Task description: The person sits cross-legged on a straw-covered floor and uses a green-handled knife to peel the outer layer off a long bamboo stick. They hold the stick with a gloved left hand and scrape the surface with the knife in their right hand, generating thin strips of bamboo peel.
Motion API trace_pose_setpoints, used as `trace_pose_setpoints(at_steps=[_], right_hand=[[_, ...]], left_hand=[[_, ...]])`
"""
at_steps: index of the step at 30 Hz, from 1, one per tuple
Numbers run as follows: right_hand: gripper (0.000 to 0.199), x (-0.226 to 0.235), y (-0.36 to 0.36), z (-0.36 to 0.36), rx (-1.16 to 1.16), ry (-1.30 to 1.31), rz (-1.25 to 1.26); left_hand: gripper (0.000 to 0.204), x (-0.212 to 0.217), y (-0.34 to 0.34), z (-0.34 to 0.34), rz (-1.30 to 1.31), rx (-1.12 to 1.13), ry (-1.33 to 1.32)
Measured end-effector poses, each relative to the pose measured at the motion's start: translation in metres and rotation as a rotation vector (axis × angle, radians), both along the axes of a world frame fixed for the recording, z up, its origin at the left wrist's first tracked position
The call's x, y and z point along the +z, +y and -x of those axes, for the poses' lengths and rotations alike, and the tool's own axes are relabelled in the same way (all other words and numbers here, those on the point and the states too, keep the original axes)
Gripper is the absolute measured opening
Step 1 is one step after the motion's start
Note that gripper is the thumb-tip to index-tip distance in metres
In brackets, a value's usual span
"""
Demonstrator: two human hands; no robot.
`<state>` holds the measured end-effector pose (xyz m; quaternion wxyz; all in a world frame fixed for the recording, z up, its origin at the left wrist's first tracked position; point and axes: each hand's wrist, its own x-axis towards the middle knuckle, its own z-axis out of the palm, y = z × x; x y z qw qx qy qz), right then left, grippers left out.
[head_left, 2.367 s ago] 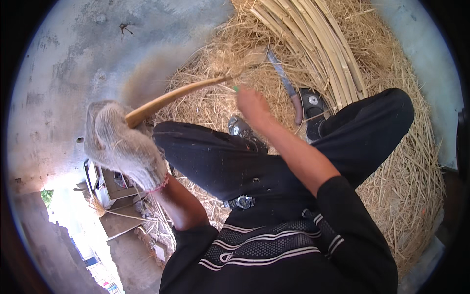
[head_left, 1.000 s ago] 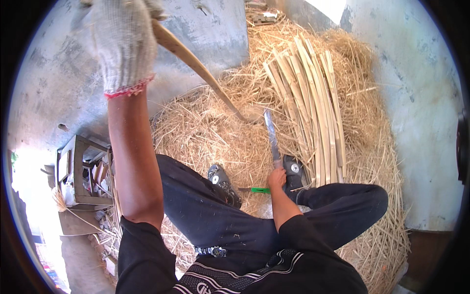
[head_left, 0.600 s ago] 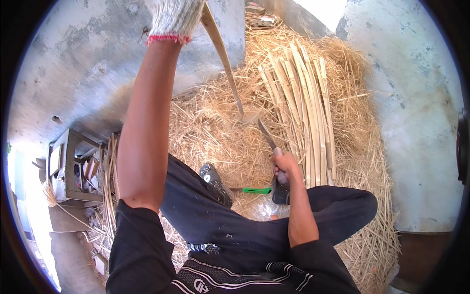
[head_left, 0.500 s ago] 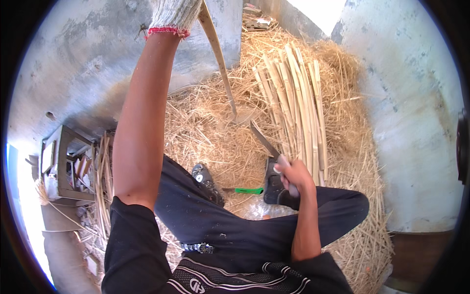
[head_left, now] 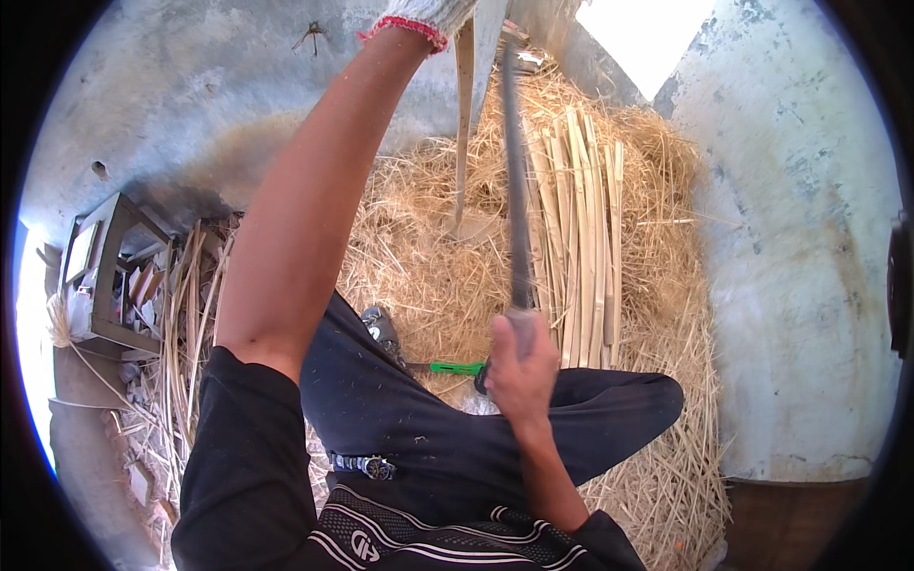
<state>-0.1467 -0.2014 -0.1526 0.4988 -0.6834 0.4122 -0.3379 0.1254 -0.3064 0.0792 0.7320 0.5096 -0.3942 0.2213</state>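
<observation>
Knife [head_left: 517,181] has swung up from its earlier slant toward eleven o'clock to point at twelve, its long axis nearly upright, with the bare right hand's [head_left: 526,371] fingers curled closed round its handle. Just left of the blade, the wood strip [head_left: 463,133] runs from twelve toward six o'clock, its lower end at the straw [head_left: 419,285], beside the gloved left hand [head_left: 428,13], whose finger opening and hold I cannot tell. White print marks the black shirt [head_left: 409,542] at six o'clock; straw separates strip and blade, the stacked strips [head_left: 586,238] edge the blade's three-o'clock side.
</observation>
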Motion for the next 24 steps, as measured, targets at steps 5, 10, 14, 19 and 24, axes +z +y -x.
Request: trace_pose_setpoints(at_steps=[5,10,14,19,24], right_hand=[[0.038,-0.027,-0.018,-0.041,-0.013,0.207,0.169],[0.037,-0.020,-0.006,-0.063,0.096,0.045,0.121],[0.038,-0.093,-0.038,-0.067,0.005,0.318,0.150],[0.039,-0.073,-0.055,-0.074,0.140,0.376,0.018],[0.040,-0.088,-0.033,-0.088,0.006,0.289,0.070]], left_hand=[[0.024,-0.006,-0.002,-0.020,0.032,0.001,-0.009],[0.024,0.004,0.015,-0.038,0.087,-0.005,0.016],[0.026,0.005,0.010,-0.019,-0.030,0.051,-0.022],[0.029,-0.004,0.009,-0.033,-0.010,0.142,-0.020],[0.028,0.002,-0.004,-0.057,0.132,0.190,-0.185]])
